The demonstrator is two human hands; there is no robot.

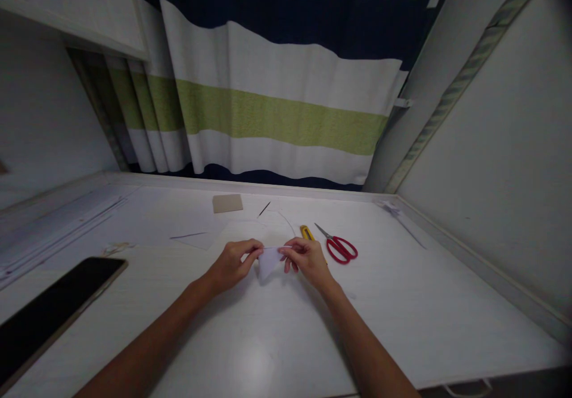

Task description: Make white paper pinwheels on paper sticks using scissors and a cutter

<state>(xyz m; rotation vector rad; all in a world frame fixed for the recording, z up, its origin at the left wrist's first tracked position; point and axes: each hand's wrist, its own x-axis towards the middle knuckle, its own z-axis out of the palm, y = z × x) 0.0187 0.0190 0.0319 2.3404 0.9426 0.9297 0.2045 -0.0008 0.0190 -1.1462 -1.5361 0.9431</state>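
A small folded piece of white paper [269, 262], pointed downward like a triangle, is held just above the white table [277, 338]. My left hand [233, 263] pinches its left top corner between thumb and fingers. My right hand [304, 258] pinches the right top corner. Both hands sit close together near the middle of the table.
Red-handled scissors [338, 246] and a yellow utility knife [306, 232] lie just beyond my right hand. Farther back are a tan card [227, 203], white paper sheets [201, 231] and thin scraps. A dark tablet [49, 311] lies at the left edge. A striped curtain [277, 100] hangs behind.
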